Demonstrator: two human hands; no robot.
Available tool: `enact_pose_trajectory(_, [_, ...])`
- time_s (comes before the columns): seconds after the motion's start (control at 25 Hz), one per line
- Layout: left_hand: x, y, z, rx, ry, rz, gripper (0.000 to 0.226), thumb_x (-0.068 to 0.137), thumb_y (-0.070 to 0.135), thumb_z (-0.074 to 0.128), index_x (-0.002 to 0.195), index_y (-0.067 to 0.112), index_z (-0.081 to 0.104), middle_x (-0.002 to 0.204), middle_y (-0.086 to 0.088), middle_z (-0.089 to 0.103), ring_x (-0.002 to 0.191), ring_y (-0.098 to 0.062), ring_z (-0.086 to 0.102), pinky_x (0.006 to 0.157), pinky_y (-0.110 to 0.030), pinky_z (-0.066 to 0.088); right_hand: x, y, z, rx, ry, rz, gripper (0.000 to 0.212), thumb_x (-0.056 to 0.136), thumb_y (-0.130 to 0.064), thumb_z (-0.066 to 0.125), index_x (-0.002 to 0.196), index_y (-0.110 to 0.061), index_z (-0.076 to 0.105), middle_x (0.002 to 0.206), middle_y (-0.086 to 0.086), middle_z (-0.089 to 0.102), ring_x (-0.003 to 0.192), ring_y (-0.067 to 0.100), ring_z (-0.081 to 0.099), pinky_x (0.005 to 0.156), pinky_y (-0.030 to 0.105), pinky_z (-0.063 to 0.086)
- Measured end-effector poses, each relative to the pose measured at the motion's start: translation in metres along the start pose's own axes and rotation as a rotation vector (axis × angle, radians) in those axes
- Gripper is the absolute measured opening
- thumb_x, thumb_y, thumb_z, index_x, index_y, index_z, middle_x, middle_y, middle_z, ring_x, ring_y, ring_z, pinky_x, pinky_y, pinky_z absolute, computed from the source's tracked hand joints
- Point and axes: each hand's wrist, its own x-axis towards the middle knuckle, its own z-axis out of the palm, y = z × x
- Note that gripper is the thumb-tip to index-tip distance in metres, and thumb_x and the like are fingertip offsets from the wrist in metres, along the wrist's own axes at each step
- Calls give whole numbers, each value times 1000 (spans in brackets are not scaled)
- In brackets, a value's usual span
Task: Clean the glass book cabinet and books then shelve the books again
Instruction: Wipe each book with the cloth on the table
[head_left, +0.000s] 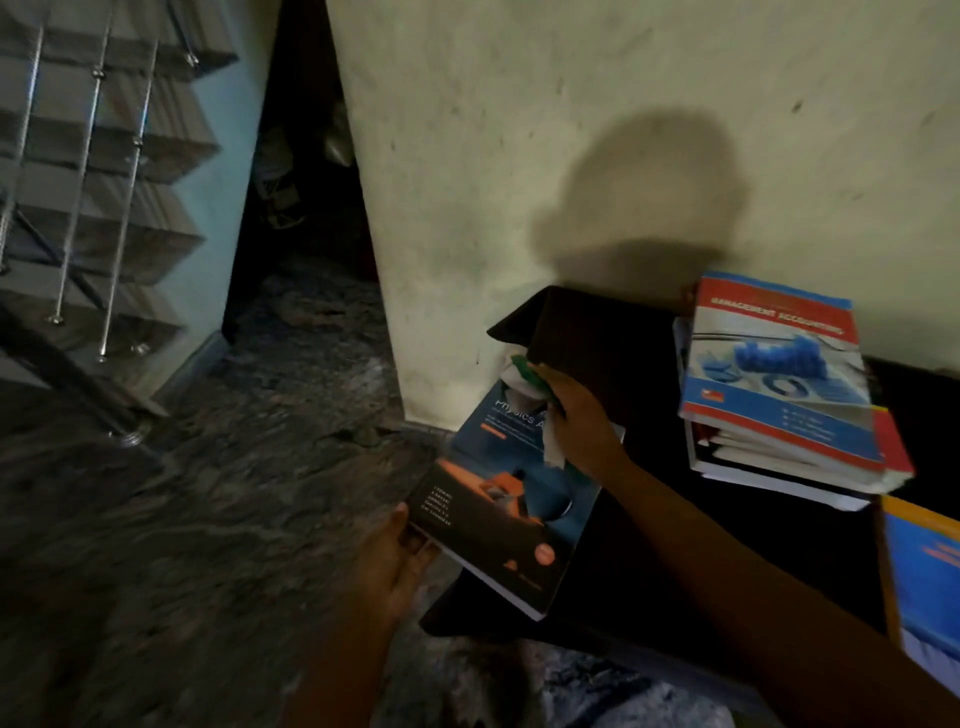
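Just crumpled cloth (523, 378) on glossy book (506, 519)

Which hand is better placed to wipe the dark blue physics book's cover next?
Right. The right hand grips the white-and-green cloth on the dark blue physics book; the left hand holds its near corner.

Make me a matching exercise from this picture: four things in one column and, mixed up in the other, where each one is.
Things
1. physics book
2. cloth
3. Management Accounting book
4. stair railing

Places
A. on top of the stack of books
B. at the far left of the view
C. gripped at its lower corner by the left hand
D. under the right hand, against a book cover

Pairs: 1-C, 2-D, 3-A, 4-B
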Motion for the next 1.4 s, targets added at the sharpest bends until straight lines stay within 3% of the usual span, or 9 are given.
enact_pose_trajectory(0.16, [11, -3, -9, -52, -20, -26, 22, 99, 14, 38, 97, 4, 58, 74, -9, 73, 64, -18, 71, 49, -32, 57, 31, 34, 43, -310, -69, 107, 61, 89, -1, 50, 145, -15, 30, 152, 11, 25, 138, 30, 26, 113, 37, 23])
enact_pose_trajectory(0.4, [13, -6, -8, -81, -35, -31, 26, 100, 14, 34, 94, 4, 58, 70, -8, 72, 60, -17, 70, 47, -30, 56, -34, -8, 81, -336, -186, -115, 54, 87, -27, 35, 140, -15, 40, 143, 15, 42, 130, 34, 40, 107, 53, 30])
enact_pose_trajectory(0.56, [7, -4, -5, -152, -49, -74, 28, 100, 17, 39, 93, 3, 62, 75, -16, 71, 59, -21, 69, 48, -31, 56, -89, -21, 99, -284, -211, -387, 66, 69, -16, 46, 135, -22, 40, 132, 6, 55, 116, 24, 54, 93, 41, 47])
enact_pose_trajectory(0.72, [4, -5, -10, -201, -78, -131, 32, 99, 23, 39, 106, 0, 59, 71, -13, 71, 57, -19, 68, 45, -27, 55, -103, -12, 79, -182, -292, -555, 51, 90, -6, 46, 137, -25, 42, 134, 6, 52, 123, 23, 48, 101, 32, 41])
enact_pose_trajectory(0.92, [8, -9, -7, -131, -119, -48, 18, 76, 19, 61, 77, 5, 71, 68, -9, 72, 59, -17, 70, 46, -31, 56, -15, 65, 4, -205, -8, -22, 47, 90, 0, 46, 135, -12, 42, 137, 11, 48, 126, 30, 47, 108, 39, 37])
enact_pose_trajectory(1.0, [11, -11, -10, -134, -102, -41, 21, 93, 17, 48, 87, 4, 63, 66, -8, 72, 57, -16, 69, 46, -30, 55, -13, 75, 13, -371, 16, -20, 56, 83, 3, 57, 137, -6, 41, 139, 17, 46, 128, 35, 44, 109, 44, 31])
enact_pose_trajectory(1.16, [13, -10, -15, -136, -120, -40, 28, 69, 24, 80, 83, 3, 70, 73, -11, 73, 63, -21, 71, 48, -35, 56, -74, 53, 51, -365, 44, -115, 73, 68, 3, 71, 135, -12, 46, 133, 13, 52, 120, 31, 49, 99, 50, 43])
enact_pose_trajectory(1.28, [13, -10, -13, -127, -87, -50, 26, 98, 23, 40, 89, 7, 59, 67, -6, 71, 57, -17, 69, 46, -32, 56, -129, 30, 72, -326, -17, -256, 75, 68, -2, 59, 138, -24, 40, 142, 5, 46, 129, 20, 40, 105, 36, 31])
enact_pose_trajectory(1.4, [1, -13, -2, -95, -54, -52, 32, 100, 29, 35, 97, 7, 59, 69, -5, 72, 57, -14, 69, 45, -25, 54, -162, 6, 85, -245, -55, -270, 68, 79, -12, 44, 140, -38, 31, 141, -1, 46, 128, 14, 39, 107, 28, 22])
